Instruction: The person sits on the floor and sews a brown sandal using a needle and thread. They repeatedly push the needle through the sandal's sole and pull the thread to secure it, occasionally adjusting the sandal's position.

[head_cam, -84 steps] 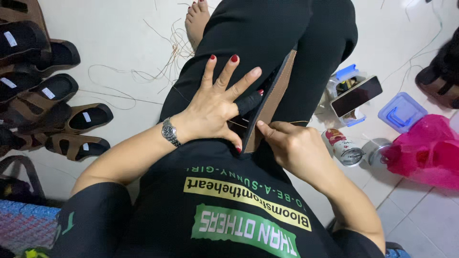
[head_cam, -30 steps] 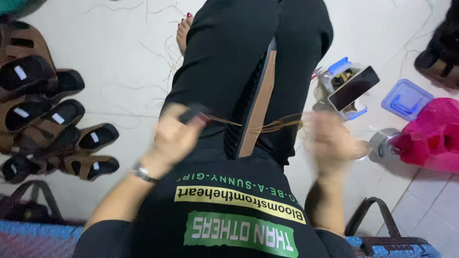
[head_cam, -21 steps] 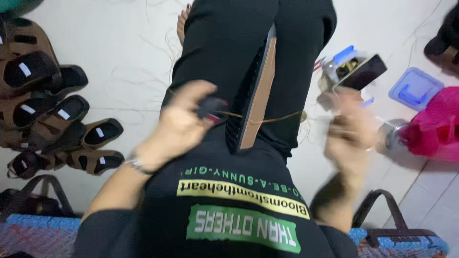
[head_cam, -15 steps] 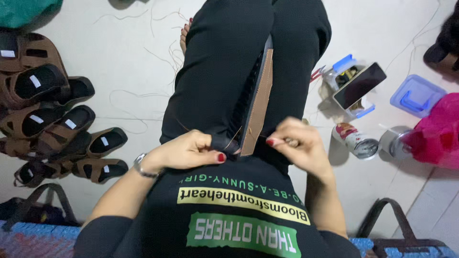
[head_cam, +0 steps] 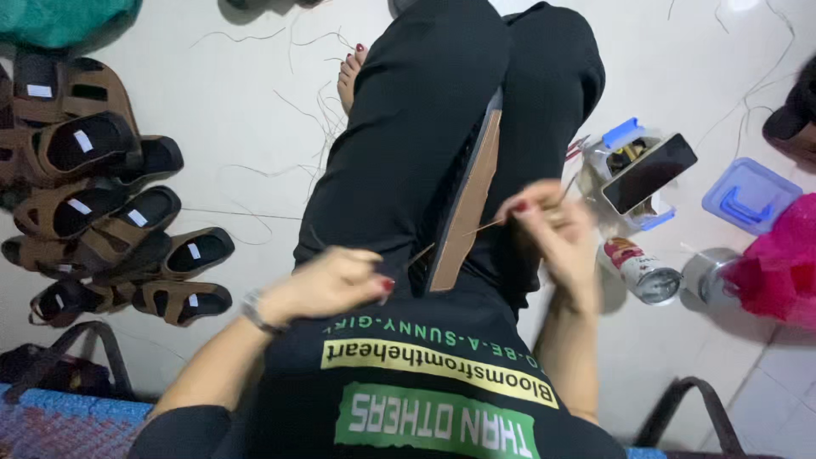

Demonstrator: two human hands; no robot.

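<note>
Right hand (head_cam: 548, 234) beside sole (head_cam: 466, 208) edge

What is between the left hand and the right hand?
In the head view, the tan sole stands between left hand and right hand, and a thread crosses it.

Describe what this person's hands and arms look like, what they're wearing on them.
Both forearms are bare, with no sleeves showing. The left hand has a silver metal wristwatch at the wrist and red-polished nails. The right hand is motion-blurred; red polish shows on one nail, and no jewellery is discernible.
</note>
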